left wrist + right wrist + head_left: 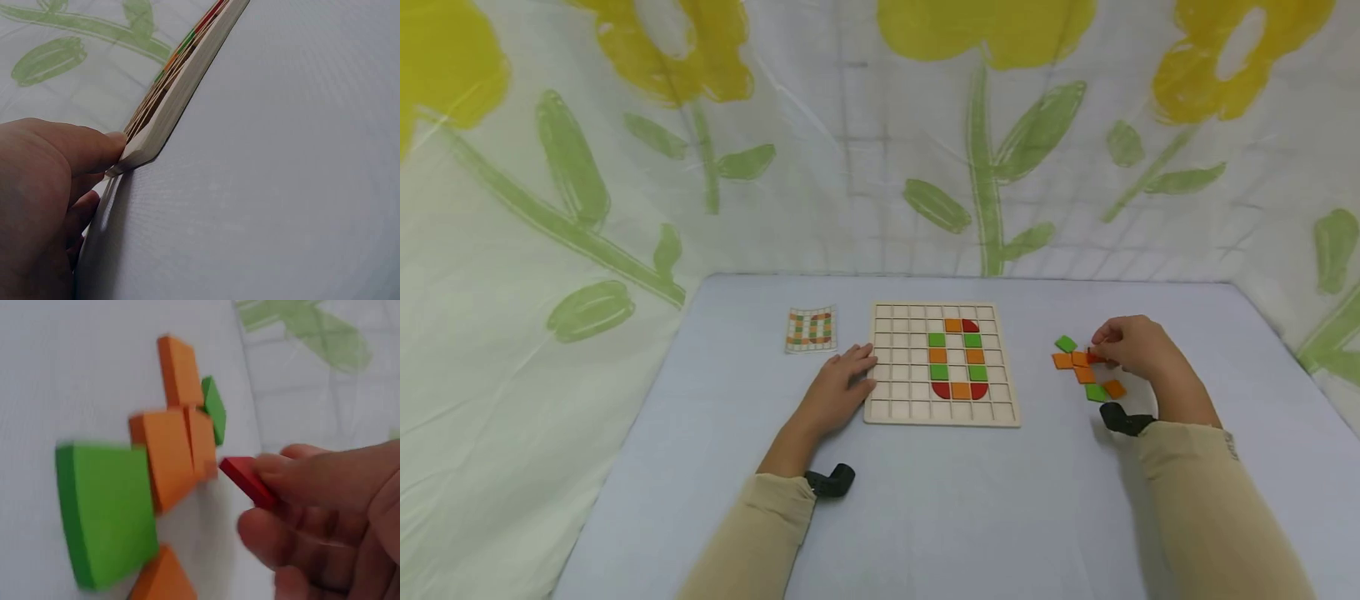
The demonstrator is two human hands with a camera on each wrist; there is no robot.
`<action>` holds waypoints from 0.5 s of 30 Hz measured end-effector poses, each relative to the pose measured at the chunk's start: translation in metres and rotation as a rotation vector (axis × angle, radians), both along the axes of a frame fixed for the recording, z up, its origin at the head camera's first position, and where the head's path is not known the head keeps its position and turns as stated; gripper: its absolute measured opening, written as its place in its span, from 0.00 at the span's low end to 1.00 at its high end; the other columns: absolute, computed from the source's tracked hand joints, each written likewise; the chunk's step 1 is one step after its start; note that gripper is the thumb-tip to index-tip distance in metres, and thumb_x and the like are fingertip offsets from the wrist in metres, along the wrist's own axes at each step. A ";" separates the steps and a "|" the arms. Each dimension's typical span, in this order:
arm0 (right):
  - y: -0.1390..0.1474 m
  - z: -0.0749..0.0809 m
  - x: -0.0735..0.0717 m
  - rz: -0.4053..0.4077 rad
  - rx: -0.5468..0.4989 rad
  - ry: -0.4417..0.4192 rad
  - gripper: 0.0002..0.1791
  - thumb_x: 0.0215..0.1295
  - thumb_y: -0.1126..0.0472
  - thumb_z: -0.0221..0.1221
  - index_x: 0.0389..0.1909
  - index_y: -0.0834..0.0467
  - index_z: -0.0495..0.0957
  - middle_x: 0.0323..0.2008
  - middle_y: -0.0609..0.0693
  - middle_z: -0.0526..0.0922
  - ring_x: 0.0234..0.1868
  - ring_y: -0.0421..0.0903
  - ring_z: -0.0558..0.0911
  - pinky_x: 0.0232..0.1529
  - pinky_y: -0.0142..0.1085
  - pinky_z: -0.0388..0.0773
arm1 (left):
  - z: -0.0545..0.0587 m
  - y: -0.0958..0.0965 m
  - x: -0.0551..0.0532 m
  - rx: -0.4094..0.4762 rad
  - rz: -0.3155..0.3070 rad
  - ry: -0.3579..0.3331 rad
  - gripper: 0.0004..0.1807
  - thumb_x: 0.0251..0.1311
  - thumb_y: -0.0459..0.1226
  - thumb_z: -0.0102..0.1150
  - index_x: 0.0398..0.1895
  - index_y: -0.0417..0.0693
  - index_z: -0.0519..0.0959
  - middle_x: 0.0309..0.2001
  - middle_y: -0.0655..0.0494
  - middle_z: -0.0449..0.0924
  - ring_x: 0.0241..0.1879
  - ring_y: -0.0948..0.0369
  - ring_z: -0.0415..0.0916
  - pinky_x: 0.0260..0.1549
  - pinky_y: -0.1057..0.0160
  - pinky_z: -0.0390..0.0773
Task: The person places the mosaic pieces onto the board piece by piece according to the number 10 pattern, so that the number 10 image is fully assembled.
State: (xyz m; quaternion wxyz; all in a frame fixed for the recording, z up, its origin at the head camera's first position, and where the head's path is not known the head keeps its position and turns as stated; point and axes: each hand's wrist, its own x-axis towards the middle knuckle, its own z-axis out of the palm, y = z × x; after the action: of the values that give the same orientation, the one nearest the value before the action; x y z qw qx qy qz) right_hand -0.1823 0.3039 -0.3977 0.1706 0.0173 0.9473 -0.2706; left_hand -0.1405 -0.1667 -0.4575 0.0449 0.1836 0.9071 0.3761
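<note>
A wooden grid board (891, 354) lies on the table, with red, orange and green tiles set in a ring on its right half; the ring's top left corner cell holds no tile. My left hand (842, 387) rests at the board's left edge, fingers fairly straight. In the left wrist view the thumb of the left hand (56, 162) touches the board's corner (140, 150). Over at the right, my right hand (1135, 346) pinches a red tile (249, 481) between thumb and fingers, just above the table beside loose tiles.
A small pattern card (811, 330) lies left of the board. Loose orange tiles (1085, 375) and green tiles (1065, 342) are scattered near the right hand. Behind the table (955, 500) hangs a white cloth (805, 200) painted with flowers.
</note>
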 end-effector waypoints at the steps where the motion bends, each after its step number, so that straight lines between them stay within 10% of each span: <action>1: -0.004 0.001 -0.001 -0.009 -0.010 0.018 0.14 0.70 0.58 0.57 0.48 0.64 0.77 0.38 0.57 0.84 0.33 0.47 0.82 0.32 0.35 0.81 | 0.000 0.000 0.000 -0.002 -0.002 -0.001 0.24 0.70 0.40 0.55 0.66 0.42 0.72 0.74 0.53 0.62 0.76 0.53 0.52 0.76 0.48 0.48; 8: -0.059 0.009 -0.018 0.021 -0.118 0.071 0.21 0.74 0.60 0.52 0.63 0.64 0.72 0.48 0.65 0.80 0.36 0.50 0.87 0.38 0.40 0.86 | 0.000 -0.002 -0.001 0.004 -0.002 -0.001 0.24 0.69 0.39 0.56 0.66 0.42 0.72 0.74 0.53 0.61 0.76 0.53 0.52 0.76 0.48 0.47; 15: -0.122 0.012 -0.036 0.151 -0.104 0.090 0.17 0.67 0.64 0.54 0.54 0.61 0.80 0.43 0.58 0.83 0.36 0.50 0.84 0.37 0.39 0.81 | -0.002 0.000 0.000 0.015 0.005 -0.005 0.24 0.69 0.40 0.56 0.67 0.43 0.72 0.74 0.55 0.61 0.76 0.54 0.52 0.77 0.49 0.47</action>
State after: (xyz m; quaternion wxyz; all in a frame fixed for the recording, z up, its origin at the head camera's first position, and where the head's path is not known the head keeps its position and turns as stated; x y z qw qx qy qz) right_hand -0.2183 0.1820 -0.3853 0.1488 -0.0754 0.9372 -0.3065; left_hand -0.1410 -0.1664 -0.4594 0.0450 0.1808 0.9045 0.3836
